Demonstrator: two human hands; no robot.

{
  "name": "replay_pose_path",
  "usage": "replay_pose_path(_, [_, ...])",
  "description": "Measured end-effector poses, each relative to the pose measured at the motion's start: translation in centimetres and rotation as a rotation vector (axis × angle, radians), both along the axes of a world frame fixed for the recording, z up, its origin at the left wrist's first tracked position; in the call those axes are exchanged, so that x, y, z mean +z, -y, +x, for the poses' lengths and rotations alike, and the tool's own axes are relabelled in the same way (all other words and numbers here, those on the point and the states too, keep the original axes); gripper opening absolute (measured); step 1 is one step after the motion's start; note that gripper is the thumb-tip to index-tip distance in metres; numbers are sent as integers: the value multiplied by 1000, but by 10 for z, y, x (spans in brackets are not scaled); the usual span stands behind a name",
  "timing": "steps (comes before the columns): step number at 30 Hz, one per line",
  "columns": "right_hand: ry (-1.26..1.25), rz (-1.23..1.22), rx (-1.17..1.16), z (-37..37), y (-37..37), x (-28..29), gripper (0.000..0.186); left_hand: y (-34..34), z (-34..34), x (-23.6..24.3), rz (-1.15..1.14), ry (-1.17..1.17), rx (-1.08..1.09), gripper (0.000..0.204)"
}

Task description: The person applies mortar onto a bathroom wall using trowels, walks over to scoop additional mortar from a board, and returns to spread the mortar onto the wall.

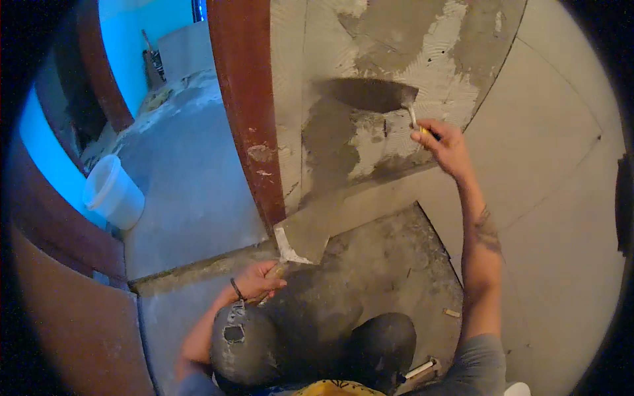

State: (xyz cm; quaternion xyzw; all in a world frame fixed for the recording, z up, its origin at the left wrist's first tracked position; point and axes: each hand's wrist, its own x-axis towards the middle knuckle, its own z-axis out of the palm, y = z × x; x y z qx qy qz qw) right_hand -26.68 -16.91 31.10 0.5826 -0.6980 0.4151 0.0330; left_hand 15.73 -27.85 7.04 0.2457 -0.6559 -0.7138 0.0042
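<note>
My right hand (444, 146) is raised and closed around the yellow-and-black handle of a trowel (370, 94). The trowel's dark blade points left in front of a wall surface (456, 49) with grey mortar patches and pale ridged streaks. Lower down, by my knee, my left hand (259, 280) grips the handle of a wide putty knife (304, 234). Its blade is pale and smeared, with a white band near the handle, and lies close to the foot of a reddish-brown door frame (246, 99).
A white bucket (115, 191) stands on the grey floor (185, 158) through the doorway at left. Large beige tiles (548, 132) cover the right side. Near my right knee lie a white-handled tool (421, 369) and a small light chip (452, 313).
</note>
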Motion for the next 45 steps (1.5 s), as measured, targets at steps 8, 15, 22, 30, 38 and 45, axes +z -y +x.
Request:
replay_pose_path(8, [310,63,236,-29,9,56,29,-8,-5,15,36,-19,-37,17])
replay_pose_path(15, [520,-74,337,22,23,4,28,-10,-9,19,16,14,-27,18])
replay_pose_path(22, [451,-174,257,-11,37,10,31,-12,-4,11,93,-8,-21,18])
replay_pose_path(30, [-179,-64,-33,-6,-26,-47,33,-2,-7,0,70,-6,-28,17])
replay_pose_path(38, [-526,-151,-104,19,-9,126,36,-4,-2,-2,-16,73,-141,18])
replay_pose_path(45, [-128,-132,27,18,8,180,31,-16,-1,11,57,121,-73,22])
